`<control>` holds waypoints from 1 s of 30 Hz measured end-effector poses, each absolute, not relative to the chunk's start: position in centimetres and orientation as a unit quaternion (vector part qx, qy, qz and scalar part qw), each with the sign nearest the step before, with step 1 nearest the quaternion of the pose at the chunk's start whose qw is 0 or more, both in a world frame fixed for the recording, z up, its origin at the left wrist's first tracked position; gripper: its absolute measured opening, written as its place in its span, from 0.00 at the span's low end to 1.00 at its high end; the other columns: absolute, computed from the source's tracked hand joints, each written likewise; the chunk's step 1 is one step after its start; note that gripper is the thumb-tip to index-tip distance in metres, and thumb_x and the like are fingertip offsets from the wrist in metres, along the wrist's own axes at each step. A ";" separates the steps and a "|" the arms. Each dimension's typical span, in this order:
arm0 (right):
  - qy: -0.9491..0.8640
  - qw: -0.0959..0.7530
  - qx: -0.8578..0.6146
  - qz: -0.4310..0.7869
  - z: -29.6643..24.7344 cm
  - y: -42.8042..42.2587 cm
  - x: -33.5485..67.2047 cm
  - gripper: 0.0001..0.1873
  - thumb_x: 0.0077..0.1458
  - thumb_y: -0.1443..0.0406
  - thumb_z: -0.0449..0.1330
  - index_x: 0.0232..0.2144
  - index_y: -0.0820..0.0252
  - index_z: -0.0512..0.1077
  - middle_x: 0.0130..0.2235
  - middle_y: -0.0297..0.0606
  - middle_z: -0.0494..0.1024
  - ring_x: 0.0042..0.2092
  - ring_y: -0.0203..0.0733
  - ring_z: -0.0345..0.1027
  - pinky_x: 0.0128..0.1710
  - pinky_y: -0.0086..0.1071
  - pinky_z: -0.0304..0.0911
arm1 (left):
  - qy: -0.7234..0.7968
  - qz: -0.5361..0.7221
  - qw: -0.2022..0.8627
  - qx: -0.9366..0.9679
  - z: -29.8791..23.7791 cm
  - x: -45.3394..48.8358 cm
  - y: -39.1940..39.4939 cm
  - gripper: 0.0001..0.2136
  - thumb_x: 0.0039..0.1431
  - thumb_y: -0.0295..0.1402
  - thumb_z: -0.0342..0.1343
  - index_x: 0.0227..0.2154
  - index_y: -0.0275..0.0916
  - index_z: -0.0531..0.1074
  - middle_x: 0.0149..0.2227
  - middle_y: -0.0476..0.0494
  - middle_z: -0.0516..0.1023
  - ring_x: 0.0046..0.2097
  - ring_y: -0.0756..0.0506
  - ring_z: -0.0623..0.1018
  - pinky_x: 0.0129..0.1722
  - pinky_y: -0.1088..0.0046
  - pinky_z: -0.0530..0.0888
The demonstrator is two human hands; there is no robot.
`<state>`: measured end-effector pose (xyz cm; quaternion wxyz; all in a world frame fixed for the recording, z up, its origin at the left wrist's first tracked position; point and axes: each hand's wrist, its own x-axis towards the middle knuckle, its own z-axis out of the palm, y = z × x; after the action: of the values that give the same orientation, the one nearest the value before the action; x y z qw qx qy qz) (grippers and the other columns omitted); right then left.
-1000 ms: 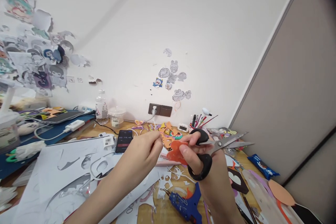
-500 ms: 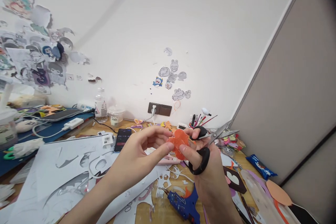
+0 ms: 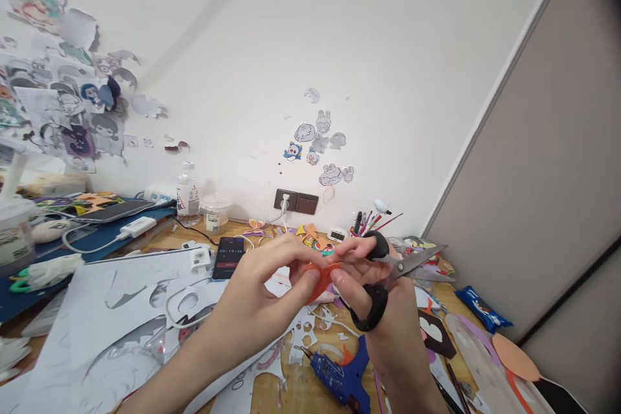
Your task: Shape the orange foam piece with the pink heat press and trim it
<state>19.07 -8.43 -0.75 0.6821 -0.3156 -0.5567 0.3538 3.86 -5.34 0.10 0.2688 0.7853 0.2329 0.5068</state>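
Observation:
My left hand [image 3: 264, 294] pinches a small orange foam cut-out [image 3: 317, 279] between thumb and fingers, held up above the cluttered wooden desk [image 3: 276, 394]. My right hand [image 3: 373, 297] has fingers through the black handles of a pair of scissors [image 3: 392, 278], and its fingertips also touch the orange piece. The scissor blades point right and stand slightly apart, away from the foam. Both hands meet at the cut-out in the middle of the view.
A blue glue gun [image 3: 342, 378] lies under the hands among paper scraps. Large cut white sheets [image 3: 121, 317] cover the left. A phone [image 3: 229, 257], water bottle [image 3: 185, 195], pen cup [image 3: 365, 223] and snack packet [image 3: 482, 317] stand around. A grey partition [image 3: 548, 162] closes the right.
The orange piece has been turned from face-on to nearly edge-on between my fingers. The scissors tipped upward and then came back down, blades pointing right again.

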 end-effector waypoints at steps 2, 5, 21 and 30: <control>-0.570 0.676 -0.324 0.337 -0.7 -8.4 19.1 0.12 0.47 0.71 0.62 0.30 0.54 0.63 0.34 0.30 0.72 0.37 0.35 0.67 0.39 0.30 0.63 | 0.224 0.507 0.282 0.783 0.1 3.9 -5.3 0.07 0.59 0.29 0.51 0.30 0.40 0.74 0.26 0.49 0.73 0.29 0.49 0.71 0.32 0.72 0.68; -0.587 0.661 -0.320 0.340 -0.5 -8.3 19.3 0.11 0.47 0.71 0.62 0.28 0.55 0.63 0.30 0.28 0.70 0.35 0.34 0.65 0.37 0.29 0.62 | 0.225 0.506 0.347 0.757 0.0 3.9 -4.9 0.10 0.60 0.35 0.49 0.31 0.40 0.74 0.33 0.46 0.75 0.36 0.47 0.73 0.39 0.70 0.68; -0.793 0.442 -0.395 -0.142 0.9 -8.8 22.4 0.20 0.43 0.78 0.57 0.37 0.54 0.62 0.40 0.36 0.70 0.45 0.44 0.61 0.45 0.40 0.58 | 0.173 0.359 0.627 0.669 0.3 2.5 -4.5 0.09 0.57 0.37 0.55 0.27 0.38 0.72 0.15 0.54 0.69 0.18 0.54 0.66 0.26 0.76 0.65; -0.782 0.374 -0.453 -0.208 1.2 -8.6 22.2 0.14 0.44 0.77 0.55 0.33 0.57 0.62 0.31 0.35 0.68 0.37 0.42 0.59 0.34 0.34 0.58 | 0.140 0.374 0.656 0.640 0.5 1.6 -5.1 0.06 0.57 0.35 0.57 0.29 0.39 0.72 0.23 0.50 0.76 0.16 0.59 0.62 0.18 0.81 0.61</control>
<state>22.19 -8.59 1.16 0.3744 -0.4531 -0.7818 -0.2080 1.64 -5.13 0.54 0.6563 0.6401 0.1397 0.3743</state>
